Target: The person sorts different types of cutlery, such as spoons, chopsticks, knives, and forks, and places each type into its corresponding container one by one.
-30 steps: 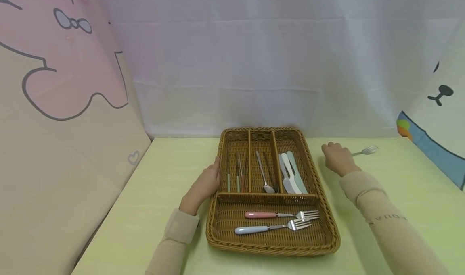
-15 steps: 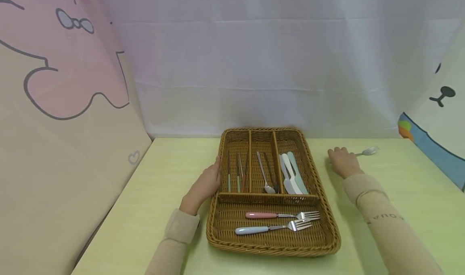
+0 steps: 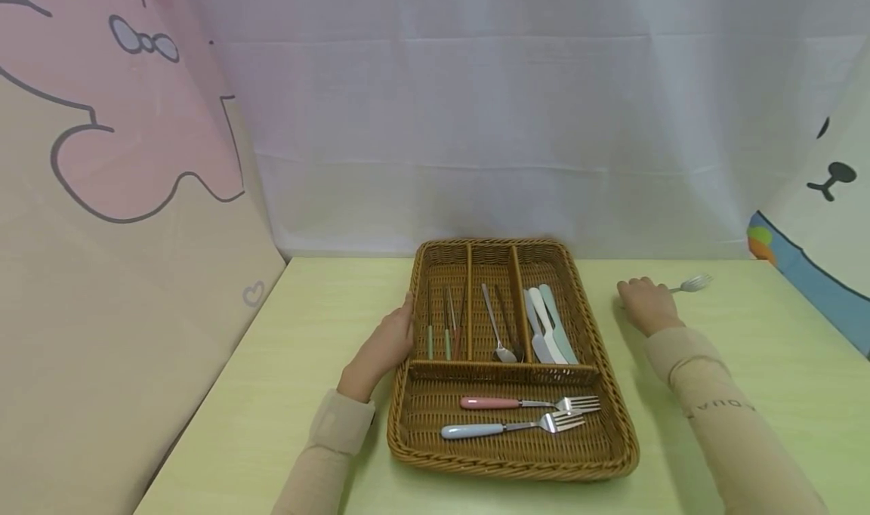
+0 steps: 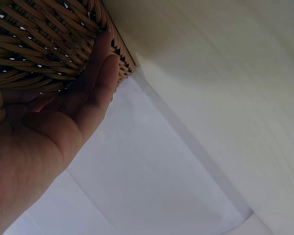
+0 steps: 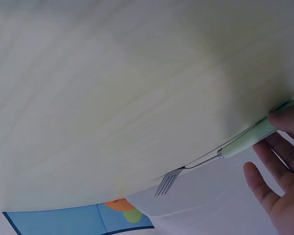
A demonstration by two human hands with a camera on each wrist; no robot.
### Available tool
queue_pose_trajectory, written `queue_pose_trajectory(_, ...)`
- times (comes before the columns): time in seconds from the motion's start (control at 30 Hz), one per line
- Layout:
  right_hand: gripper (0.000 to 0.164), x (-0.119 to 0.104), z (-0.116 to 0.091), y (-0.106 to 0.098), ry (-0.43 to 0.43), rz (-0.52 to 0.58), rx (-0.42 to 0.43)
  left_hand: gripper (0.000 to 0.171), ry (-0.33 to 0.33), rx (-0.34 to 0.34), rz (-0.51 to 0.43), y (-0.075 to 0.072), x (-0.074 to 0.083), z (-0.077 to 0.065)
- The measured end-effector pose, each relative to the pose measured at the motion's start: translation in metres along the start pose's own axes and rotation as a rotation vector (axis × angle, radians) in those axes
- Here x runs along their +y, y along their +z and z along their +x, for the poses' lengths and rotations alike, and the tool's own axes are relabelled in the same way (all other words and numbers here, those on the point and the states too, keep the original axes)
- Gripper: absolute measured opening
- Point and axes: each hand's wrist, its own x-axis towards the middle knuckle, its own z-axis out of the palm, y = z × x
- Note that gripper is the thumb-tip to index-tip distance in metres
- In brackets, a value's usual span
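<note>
My left hand (image 3: 387,343) rests against the left outer side of a brown wicker cutlery basket (image 3: 506,467). In the left wrist view its fingers lie nearly straight along the woven wall (image 4: 34,44). To the right of the basket, my right hand (image 3: 650,305) is low over the table. The right wrist view shows it pinching the pale green handle of a fork (image 5: 247,141) between thumb and fingers. The fork's metal tines point right in the head view, while the handle is hidden under the hand there.
A pink-handled fork (image 3: 491,403) and a light blue-handled fork (image 3: 473,430) lie in the basket's front section. Behind them, separate compartments hold chopsticks (image 3: 447,343), spoons (image 3: 504,354) and table knives (image 3: 549,326). A white curtain (image 3: 435,137) closes off the table's (image 3: 326,303) back edge.
My right hand has moved slightly right and toward me, closer to the fork's tines. The left hand and the basket have stayed in place.
</note>
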Motion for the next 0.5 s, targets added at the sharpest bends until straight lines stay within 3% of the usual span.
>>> queue_pose_trajectory(0.5,0.027,0.0032,-0.0027,0.0031,-0.013,0.003,-0.016,0.050,0.006,0.004,-0.003,-0.0003,-0.0002,0.0000)
